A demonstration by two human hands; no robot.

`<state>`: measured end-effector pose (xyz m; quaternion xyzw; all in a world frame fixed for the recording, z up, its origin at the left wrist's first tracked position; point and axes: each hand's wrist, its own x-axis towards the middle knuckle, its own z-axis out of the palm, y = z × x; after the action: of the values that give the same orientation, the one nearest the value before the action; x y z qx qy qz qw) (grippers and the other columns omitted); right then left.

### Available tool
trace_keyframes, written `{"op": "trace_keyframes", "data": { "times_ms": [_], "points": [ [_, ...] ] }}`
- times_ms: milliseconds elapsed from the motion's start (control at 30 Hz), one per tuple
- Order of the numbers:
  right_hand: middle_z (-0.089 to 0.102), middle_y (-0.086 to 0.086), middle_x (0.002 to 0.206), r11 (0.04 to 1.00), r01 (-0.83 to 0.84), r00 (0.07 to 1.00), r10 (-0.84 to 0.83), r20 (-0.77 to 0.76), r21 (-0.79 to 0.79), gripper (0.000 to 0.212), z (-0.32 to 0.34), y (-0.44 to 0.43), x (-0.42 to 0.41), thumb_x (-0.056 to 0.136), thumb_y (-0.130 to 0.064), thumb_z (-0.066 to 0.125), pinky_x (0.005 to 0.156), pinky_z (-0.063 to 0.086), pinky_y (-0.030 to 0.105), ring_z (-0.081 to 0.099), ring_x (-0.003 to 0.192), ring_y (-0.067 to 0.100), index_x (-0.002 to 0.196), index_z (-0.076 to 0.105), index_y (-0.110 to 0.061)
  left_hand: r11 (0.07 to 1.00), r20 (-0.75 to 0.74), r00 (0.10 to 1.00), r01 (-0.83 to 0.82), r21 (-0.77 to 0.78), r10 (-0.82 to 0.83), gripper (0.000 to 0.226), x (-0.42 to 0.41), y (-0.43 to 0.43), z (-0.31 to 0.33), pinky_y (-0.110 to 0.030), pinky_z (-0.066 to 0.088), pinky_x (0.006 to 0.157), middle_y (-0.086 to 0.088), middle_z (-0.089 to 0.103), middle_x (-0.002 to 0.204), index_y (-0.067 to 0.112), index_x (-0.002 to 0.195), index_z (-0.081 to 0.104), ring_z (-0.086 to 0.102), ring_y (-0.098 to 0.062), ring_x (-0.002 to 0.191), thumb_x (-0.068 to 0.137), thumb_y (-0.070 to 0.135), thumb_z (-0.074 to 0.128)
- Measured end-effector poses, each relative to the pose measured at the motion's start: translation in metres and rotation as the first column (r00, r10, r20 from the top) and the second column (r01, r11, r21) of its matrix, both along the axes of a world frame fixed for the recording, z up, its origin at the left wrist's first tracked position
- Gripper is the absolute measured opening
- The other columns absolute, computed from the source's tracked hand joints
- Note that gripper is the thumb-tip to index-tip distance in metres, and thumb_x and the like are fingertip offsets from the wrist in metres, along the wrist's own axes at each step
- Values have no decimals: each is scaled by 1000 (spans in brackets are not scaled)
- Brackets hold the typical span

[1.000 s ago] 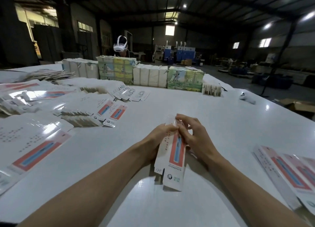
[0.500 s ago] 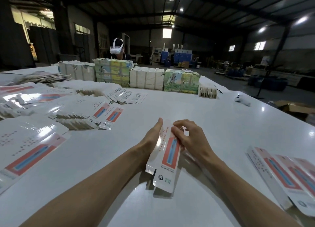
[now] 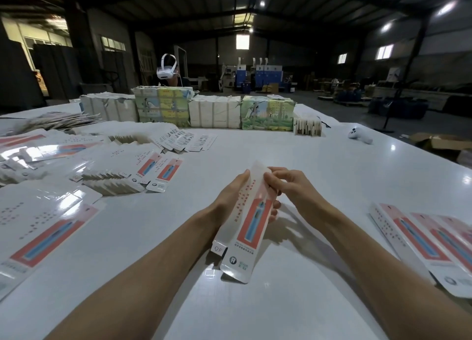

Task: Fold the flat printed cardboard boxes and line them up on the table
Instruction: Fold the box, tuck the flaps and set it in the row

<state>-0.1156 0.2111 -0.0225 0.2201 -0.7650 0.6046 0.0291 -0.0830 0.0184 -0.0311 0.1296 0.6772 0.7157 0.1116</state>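
Holding one long box (image 3: 251, 224) above the middle of the table (image 3: 332, 166), nearer its front edge, the left hand (image 3: 229, 199) curls its fingers round it from beneath while the right hand (image 3: 293, 189) pinches the far end with bent fingertips. The box looks opened into a tube, its near flaps not yet tucked. What seems a row of finished boxes (image 3: 112, 184) lies toward the left edge. Flat boxes (image 3: 421, 240) lie at the right edge, so much folding seems left.
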Motion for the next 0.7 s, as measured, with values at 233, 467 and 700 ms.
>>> {"op": "trace_keyframes", "data": {
  "times_ms": [233,467,700],
  "points": [
    [63,14,83,962,-74,966,134,222,-261,40,3,0,11,106,-31,54,81,47,34,56,82,33,99,68,7,991,34,999,-12,-135,17,68,-3,8,2,-50,62,86,-19,77,111,9,124,65,75,-40,89,105,65,32],
    [54,11,95,883,-77,949,207,238,-462,48,2,-4,12,102,-39,58,80,45,34,49,84,31,127,67,1,991,250,963,72,109,-98,70,0,32,12,-28,56,53,-10,61,75,7,104,57,61,-17,56,100,73,38],
    [70,11,119,945,-28,975,98,200,-326,50,-8,-26,14,98,-35,69,92,60,40,74,99,21,143,51,-23,979,151,985,-112,172,86,60,-16,6,2,-29,56,57,-8,69,75,14,103,65,67,-18,59,107,64,32]
  ]
}}
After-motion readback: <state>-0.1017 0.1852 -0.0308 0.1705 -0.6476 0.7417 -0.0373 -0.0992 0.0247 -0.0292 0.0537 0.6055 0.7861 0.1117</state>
